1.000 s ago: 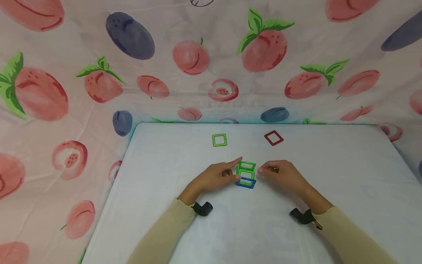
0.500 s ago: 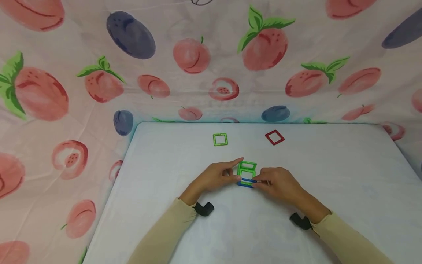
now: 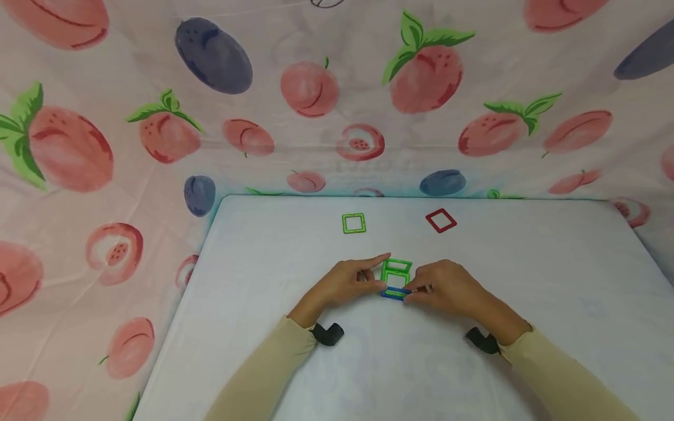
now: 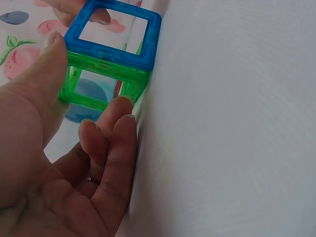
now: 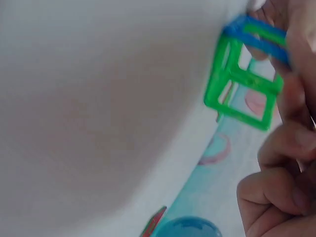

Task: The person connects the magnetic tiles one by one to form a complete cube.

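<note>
In the head view several square magnetic tiles are joined into a small open box, its green tiles at the back and middle. A blue magnetic tile is at the near side, facing the left wrist camera. My left hand holds the green tiles from the left, thumb at the near edge and index finger stretched to the far corner. From the right, my right hand pinches the blue tile's edge between thumb and fingers. Its fingertips are partly hidden in the right wrist view.
A loose light-green tile lies near the back of the white table. To its right lies a red tile, turned cornerwise. A fruit-printed cloth rises behind and at the left.
My right hand has come in from the right and taken hold of the blue tile, which has tilted and now looks narrower. My left hand has kept its hold on the green tiles.
</note>
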Demonstrator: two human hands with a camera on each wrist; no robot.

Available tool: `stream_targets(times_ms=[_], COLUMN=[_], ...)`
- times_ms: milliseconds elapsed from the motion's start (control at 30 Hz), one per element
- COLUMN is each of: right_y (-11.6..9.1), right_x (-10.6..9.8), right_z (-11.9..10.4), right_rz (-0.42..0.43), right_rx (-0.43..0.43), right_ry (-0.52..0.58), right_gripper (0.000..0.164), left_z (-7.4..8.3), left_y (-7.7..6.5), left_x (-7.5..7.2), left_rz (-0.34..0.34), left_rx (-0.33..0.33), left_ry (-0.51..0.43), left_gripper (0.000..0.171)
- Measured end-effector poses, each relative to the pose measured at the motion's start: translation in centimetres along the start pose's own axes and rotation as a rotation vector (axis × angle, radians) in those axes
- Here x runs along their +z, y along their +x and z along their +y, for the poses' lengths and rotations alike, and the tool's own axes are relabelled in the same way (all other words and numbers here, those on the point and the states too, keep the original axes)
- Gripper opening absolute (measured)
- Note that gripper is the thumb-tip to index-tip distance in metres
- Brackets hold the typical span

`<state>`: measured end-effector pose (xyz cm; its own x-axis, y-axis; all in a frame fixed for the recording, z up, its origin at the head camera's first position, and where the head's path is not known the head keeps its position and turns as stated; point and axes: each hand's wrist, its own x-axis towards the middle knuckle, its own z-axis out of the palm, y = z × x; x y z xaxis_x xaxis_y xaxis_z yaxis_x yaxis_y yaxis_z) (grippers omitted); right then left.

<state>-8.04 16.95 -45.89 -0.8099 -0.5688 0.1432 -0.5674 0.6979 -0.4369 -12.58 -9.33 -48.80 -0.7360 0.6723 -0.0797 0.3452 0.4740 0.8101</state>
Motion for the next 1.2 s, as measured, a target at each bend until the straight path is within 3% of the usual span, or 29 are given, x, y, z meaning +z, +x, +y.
stream_targets(times_ms=[200,300,467,667,867,1200], right_y=[3.3,5.9,10.1,14.5,17.1,18.8], right_x=[-2.3,-3.6,-4.3,-2.8,-0.6,0.8], right_z=[1.2,2.4,4.1,5.6,6.3,6.0], right_rz=[0.107,0.118,-0.018,-0.196,-0.279,-0.314], right_rx=[0.119,0.208,0.296,0.309,0.267,0.278], right_ry=[0.119,0.171,0.24,0.346,0.263,0.083], right_gripper=[0.012,0.02,0.035,0.044,0.055,0.054], left_z=[-0.2,-0.3,-0.4,-0.4,-0.4,-0.6], left_y=[-0.1,-0.1,0.1,0.1,0.2,0.3], left_x=[-0.1,-0.1,-0.2,-0.4,-0.2,-0.3], left_rz=[0.002,-0.002,-0.011,-0.022,-0.033,-0.025], left_rx=[-0.033,-0.043,-0.044,-0.057,-0.038,-0.015], left_ry=[-0.015,-0.02,-0.008,-0.019,-0.049,-0.027], left_gripper=[0.065,0.066,0.066,0.066,0.065,0.065])
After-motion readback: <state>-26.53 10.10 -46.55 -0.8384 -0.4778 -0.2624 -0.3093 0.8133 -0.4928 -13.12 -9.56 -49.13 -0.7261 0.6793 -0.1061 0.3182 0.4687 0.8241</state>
